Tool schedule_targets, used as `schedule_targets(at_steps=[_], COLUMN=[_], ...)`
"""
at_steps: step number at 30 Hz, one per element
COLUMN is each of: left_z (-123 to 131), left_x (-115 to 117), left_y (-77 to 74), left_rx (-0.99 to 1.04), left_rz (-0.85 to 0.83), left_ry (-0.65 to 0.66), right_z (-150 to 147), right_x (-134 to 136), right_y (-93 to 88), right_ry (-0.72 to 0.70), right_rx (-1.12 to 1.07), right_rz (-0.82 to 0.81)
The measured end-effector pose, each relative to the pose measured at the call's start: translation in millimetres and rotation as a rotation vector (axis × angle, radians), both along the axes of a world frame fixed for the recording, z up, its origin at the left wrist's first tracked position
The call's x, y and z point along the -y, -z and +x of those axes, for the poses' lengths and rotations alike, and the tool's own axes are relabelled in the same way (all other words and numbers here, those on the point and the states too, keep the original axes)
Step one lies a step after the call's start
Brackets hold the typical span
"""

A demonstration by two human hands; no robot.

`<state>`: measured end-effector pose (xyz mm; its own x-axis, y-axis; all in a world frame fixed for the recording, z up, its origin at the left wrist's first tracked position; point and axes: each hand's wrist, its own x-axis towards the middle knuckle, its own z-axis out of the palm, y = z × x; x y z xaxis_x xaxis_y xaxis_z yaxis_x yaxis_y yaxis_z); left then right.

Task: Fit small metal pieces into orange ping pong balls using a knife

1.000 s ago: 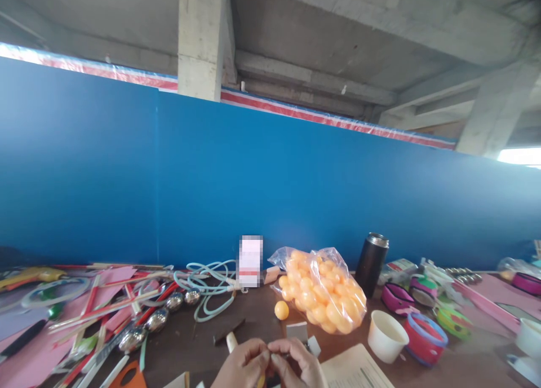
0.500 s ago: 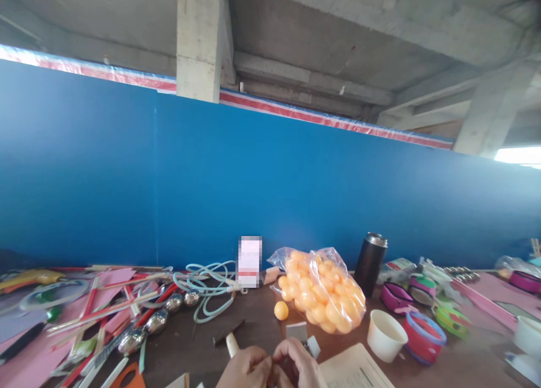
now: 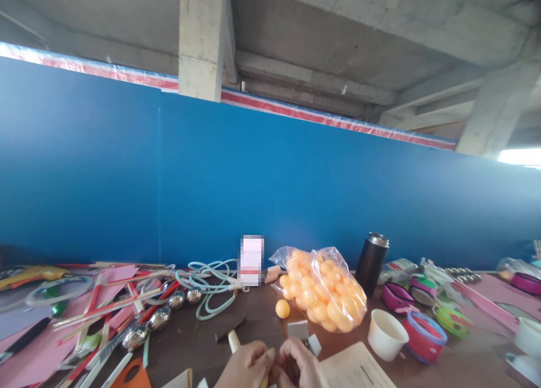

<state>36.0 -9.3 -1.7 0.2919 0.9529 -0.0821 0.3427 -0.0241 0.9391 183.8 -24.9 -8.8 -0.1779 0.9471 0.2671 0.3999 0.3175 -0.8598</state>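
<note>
At the bottom centre, my left hand [image 3: 245,367] and my right hand [image 3: 299,364] are close together with their fingers curled in. The thing between the fingertips is mostly hidden; a small yellowish bit shows under my left fingers. Just beyond my left hand a pale rod [image 3: 233,340] sticks out, near a dark bar [image 3: 230,330] on the table; I cannot tell whether they are joined. Small white card pieces [image 3: 298,330] lie behind my right hand. A printed paper or booklet [image 3: 355,368] lies to its right.
A clear bag of orange balls [image 3: 321,292] lies ahead, beside a loose orange ball [image 3: 282,308]. A black bottle [image 3: 372,264] and a paper cup [image 3: 387,334] stand to the right. Sticks, coloured paper and silver bells [image 3: 137,336] clutter the left. A blue partition [image 3: 270,174] rises behind.
The fingers of both hands have shifted slightly, and more of a gap shows between their tips. The view has moved a little; the table's things lie as before.
</note>
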Motion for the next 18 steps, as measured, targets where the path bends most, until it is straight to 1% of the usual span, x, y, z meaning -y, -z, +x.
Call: schedule_targets(at_steps=[2, 3, 4, 7, 9, 11, 13, 16, 18], left_z=[0, 0, -1, -4, -8, -11, -13, -14, -13], left_x=[2, 4, 5, 8, 8, 9, 10, 14, 16], left_y=[0.0, -1.0, -2.7, -9.9, -14.6, -18.5, -22.0, -25.8, -26.1], left_rx=[0.135, 0.235, 0.356, 0.793, 0.964, 1.041, 1.065, 1.03, 0.975], left_rz=[-0.101, -0.171, -0.234, -0.354, -0.411, -0.442, -0.449, -0.436, -0.395], left_ry=[-0.004, -0.008, -0.023, -0.098, -0.152, -0.184, -0.172, -0.12, -0.099], right_z=[-3, -4, -5, -7, -7, -7, -8, -10, -12], right_x=[2, 3, 4, 6, 7, 8, 9, 12, 13], right_y=[-4.6, -6.5, -8.0, -11.2, -13.4, -16.1, -18.5, -19.2, -18.0], right_ry=[0.009, 0.011, 0.008, -0.008, -0.022, -0.039, -0.043, -0.046, -0.054], right_rx=[-0.031, -0.057, -0.083, -0.16, -0.213, -0.252, -0.274, -0.304, -0.33], right_rz=[-0.032, -0.054, -0.08, -0.142, -0.158, -0.168, -0.175, -0.185, -0.185])
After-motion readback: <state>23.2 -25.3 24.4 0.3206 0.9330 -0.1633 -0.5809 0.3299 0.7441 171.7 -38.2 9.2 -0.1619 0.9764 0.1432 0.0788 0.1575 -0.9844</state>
